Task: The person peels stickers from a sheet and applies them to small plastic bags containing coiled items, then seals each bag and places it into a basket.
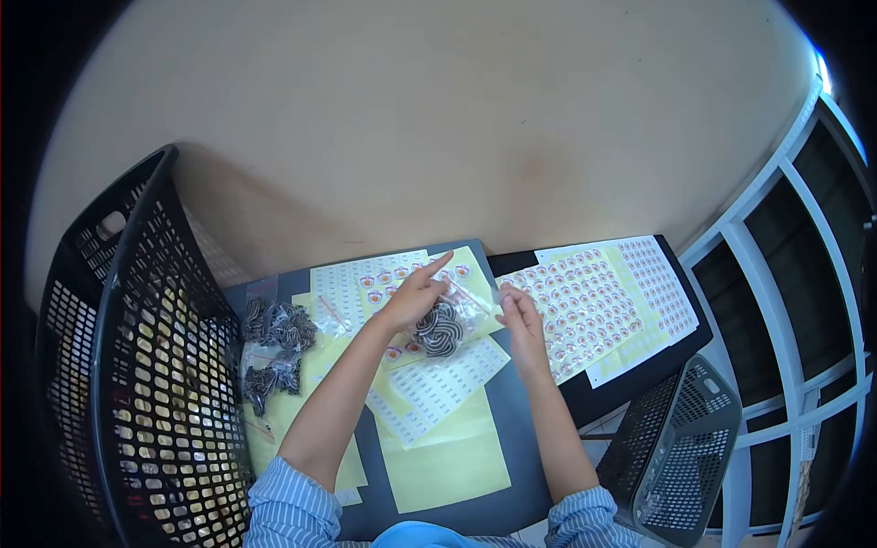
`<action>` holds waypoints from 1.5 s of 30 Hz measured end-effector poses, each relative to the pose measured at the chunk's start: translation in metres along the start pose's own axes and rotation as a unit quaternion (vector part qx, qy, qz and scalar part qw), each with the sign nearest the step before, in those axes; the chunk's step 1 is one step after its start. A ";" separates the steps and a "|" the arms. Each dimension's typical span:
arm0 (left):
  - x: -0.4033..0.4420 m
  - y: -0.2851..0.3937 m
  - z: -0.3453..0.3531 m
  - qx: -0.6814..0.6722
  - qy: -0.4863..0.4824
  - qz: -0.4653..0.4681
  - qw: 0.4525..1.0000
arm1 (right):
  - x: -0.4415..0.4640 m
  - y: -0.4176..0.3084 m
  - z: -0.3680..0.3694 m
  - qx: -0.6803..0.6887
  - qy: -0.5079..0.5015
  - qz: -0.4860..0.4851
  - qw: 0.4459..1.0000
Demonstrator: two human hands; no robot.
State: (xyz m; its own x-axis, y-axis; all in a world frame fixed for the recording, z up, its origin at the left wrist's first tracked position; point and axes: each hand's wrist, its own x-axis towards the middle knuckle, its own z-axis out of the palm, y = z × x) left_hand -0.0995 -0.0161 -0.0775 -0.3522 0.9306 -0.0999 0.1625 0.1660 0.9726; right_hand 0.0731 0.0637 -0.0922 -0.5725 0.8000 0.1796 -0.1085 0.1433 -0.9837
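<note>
A clear zip bag (470,309) with a red seal line lies over the sticker sheets, with black-and-white striped coils (439,331) inside. My left hand (418,298) grips its upper left edge, thumb and curled fingers on the plastic, index finger stretched out. At the bag's right side, my right hand (522,321) has thumb and fingertips pinched together. A small pale piece shows at those fingertips; whether it is a sticker or the bag's edge I cannot tell. Beneath the bag is a yellow sheet of round orange-and-white stickers (463,271), partly covered by my left hand.
More bags of striped coils (279,329) lie on the table's left. A tall black basket (174,365) stands beside them. Printed label sheets (438,388) spread across the grey table (525,457). Sticker sheets (585,306) cover the right side, above a dark lower basket (685,457). A wall rises behind.
</note>
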 end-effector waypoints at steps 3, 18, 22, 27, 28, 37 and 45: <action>-0.014 0.011 0.003 -0.166 0.038 0.039 0.985 | -0.024 -0.018 0.010 0.026 -0.045 -0.002 0.999; -0.202 -0.015 0.021 -0.293 0.129 -0.018 0.947 | -0.107 -0.034 0.092 0.041 -0.087 -0.100 0.990; -0.220 -0.031 0.022 -0.325 0.131 -0.001 0.937 | -0.114 -0.030 0.086 -0.008 -0.154 -0.133 0.979; -0.229 -0.038 0.013 -0.327 0.109 -0.040 0.938 | -0.116 -0.039 0.089 -0.104 -0.213 -0.236 0.942; -0.231 -0.038 0.011 -0.337 0.109 -0.033 0.934 | -0.117 -0.039 0.089 -0.127 -0.222 -0.252 0.933; -0.239 -0.042 0.013 -0.328 0.106 -0.003 0.939 | -0.123 -0.040 0.091 -0.197 -0.224 -0.309 0.903; -0.242 -0.038 0.021 -0.384 0.127 0.028 0.914 | -0.124 -0.044 0.091 -0.209 -0.231 -0.320 0.895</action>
State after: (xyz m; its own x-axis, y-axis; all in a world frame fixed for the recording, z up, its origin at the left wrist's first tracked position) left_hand -0.0008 -0.2402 -0.0946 -0.5812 0.8090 -0.0878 -0.4736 -0.2486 0.8449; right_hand 0.0749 -0.0948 -0.0705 -0.7870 0.1642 0.5947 -0.2762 0.7682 -0.5776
